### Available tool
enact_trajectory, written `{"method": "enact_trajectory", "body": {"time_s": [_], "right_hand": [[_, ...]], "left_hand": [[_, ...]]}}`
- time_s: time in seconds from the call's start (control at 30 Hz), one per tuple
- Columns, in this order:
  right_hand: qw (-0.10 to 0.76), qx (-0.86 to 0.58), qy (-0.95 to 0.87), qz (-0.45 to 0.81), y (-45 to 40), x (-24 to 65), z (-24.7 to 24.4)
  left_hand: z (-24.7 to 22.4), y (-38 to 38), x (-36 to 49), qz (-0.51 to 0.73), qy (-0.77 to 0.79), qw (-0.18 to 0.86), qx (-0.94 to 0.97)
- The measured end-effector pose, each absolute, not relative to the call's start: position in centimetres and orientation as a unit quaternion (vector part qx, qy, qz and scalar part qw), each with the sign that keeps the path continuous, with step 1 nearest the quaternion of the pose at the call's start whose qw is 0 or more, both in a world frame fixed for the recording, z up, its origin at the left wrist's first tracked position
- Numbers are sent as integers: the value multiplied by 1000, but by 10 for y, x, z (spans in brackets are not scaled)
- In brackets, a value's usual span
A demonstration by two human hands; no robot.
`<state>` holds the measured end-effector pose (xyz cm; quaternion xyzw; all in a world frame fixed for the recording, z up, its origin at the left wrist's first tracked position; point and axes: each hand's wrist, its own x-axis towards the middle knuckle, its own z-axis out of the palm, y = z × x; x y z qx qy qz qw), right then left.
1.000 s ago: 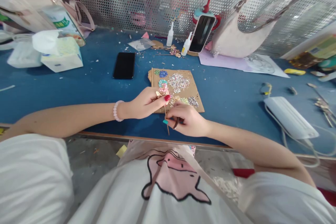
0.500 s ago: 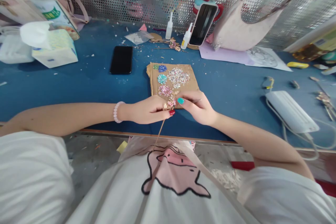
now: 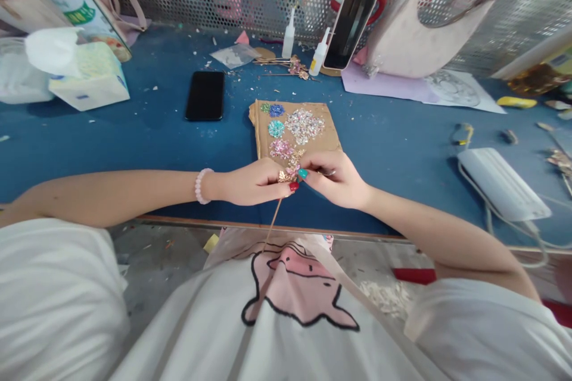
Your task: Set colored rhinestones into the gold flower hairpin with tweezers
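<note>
Left hand (image 3: 254, 182) pinches a thin gold metal-looking stick (image 3: 274, 218), likely light, best held mid-stem; right hand (image 3: 340, 180), three o'clock, nearly closed, can't tell round what.

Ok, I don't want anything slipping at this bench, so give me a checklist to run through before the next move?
1. Left hand gripping the gold hairpin: ok.
2. Right hand at the hairpin's ornament: ok.
3. Small piece pinched in the right fingertips: cannot tell, too small.
4. Silvery rhinestone pile on the cardboard: ok.
5. Dropper bottles standing: ok.
6. Black smartphone off the cardboard: ok.
</note>
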<state>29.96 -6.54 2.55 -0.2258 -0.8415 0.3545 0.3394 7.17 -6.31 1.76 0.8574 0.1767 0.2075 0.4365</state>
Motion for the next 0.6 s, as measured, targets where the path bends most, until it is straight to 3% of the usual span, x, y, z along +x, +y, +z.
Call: {"method": "enact_trajectory", "body": {"time_s": [0.6], "right_hand": [[340, -208, -858, 325, -66, 299, 28]], "left_hand": [[18, -64, 74, 212, 168, 426, 863]]}}
